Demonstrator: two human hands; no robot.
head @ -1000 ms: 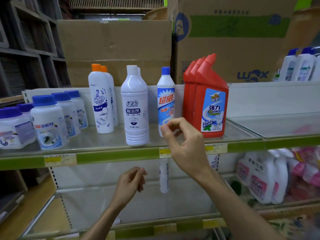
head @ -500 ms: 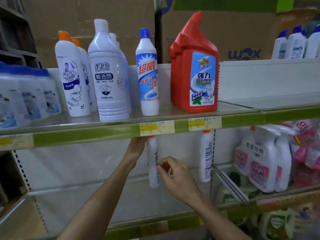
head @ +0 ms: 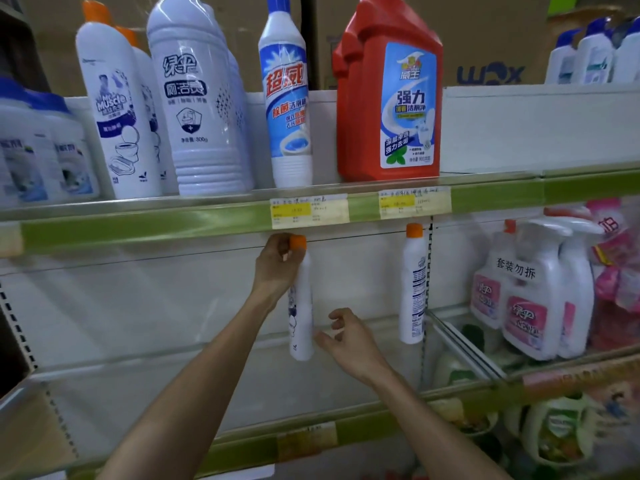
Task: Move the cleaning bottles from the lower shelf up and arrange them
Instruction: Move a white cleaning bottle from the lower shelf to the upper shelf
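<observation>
Gripping the orange-capped white bottle (head: 300, 306) by its neck on the lower shelf (head: 138, 362), the left hand (head: 277, 261) holds smooth, stiff, probably slippery plastic, so the open right hand (head: 349, 341) should support its base.

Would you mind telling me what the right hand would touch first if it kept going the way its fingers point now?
The right hand points up and left, fingers open, toward the orange-capped bottle that the left hand grips near the cap. It would probably meet that bottle's lower body first, though depth is unclear.
</observation>
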